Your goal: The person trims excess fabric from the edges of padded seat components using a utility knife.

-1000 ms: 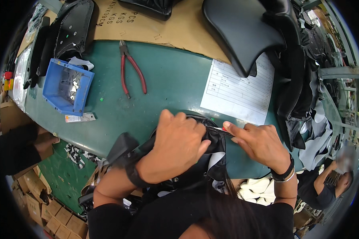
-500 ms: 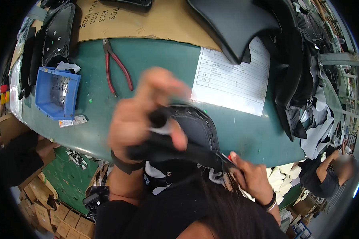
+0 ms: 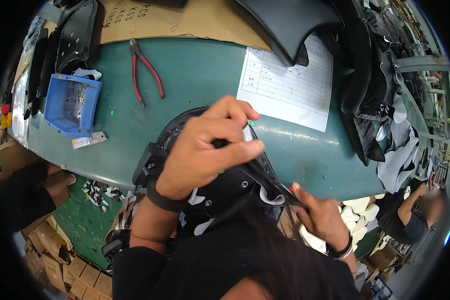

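Observation:
A black padded upholstery piece point(image 3: 172, 127) with a stapled rim lies at the near edge of the table, partly hidden behind my left hand and wrist. My left hand point(image 3: 210, 145) is closed, pinching a fold of black cover material with a pale underside above that piece. From there the black material point(image 3: 265, 175) runs taut down to the right. At its lower right end my right hand point(image 3: 320, 215) is closed around a small tool with a red part point(image 3: 292, 189) by the thumb; its exact kind is hidden. Metal eyelets point(image 3: 244, 184) show in the black cover below.
Red-handled cutting pliers point(image 3: 146, 72) and a blue bin point(image 3: 92, 115) of small metal pieces lie on the green table point(image 3: 205, 65). A printed sheet point(image 3: 285, 95) sits under a black padded part point(image 3: 295, 25). Black covers point(image 3: 367, 95) pile up at right, near another person point(image 3: 410, 215).
My left hand, blurred before, has moved right and now pinches the material clearly. The black material has gone from lying across to stretching up between both hands. My right hand has barely moved.

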Demonstrator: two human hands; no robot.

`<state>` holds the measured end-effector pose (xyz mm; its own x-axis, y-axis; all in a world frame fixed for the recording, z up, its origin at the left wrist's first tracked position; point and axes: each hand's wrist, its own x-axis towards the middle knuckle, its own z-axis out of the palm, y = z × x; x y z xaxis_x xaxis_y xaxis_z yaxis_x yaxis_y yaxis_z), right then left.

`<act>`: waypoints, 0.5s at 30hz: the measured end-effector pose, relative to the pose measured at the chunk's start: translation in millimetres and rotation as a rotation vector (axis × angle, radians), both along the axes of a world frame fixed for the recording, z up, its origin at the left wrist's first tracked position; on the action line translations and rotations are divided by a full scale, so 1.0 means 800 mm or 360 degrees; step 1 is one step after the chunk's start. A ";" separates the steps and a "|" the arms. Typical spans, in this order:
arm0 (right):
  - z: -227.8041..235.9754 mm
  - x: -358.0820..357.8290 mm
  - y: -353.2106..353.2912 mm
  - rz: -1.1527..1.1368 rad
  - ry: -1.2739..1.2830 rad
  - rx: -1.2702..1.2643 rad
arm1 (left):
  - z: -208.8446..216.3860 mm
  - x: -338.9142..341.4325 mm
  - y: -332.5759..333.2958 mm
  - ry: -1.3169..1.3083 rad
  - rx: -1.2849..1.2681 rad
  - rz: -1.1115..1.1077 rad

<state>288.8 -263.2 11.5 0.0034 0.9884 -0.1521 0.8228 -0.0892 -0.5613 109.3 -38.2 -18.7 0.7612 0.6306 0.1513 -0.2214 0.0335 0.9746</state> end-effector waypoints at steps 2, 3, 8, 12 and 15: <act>0.018 -0.019 -0.023 -0.0207 -0.0016 -0.0310 | 0.013 0.001 -0.011 -0.0316 -0.0607 0.0120; 0.013 -0.019 -0.021 -0.0193 -0.0083 -0.0220 | 0.023 -0.003 -0.009 -0.0068 -0.0817 -0.0059; 0.029 -0.006 0.030 -0.0061 -0.0302 -0.0434 | 0.021 0.003 -0.041 0.1050 0.1419 -0.0283; 0.028 0.004 0.043 0.0010 -0.0352 -0.0429 | 0.007 0.007 -0.044 0.0914 0.1754 -0.0286; 0.015 0.002 0.039 0.0048 -0.0325 -0.0271 | 0.001 0.011 -0.041 0.0794 0.1359 -0.0224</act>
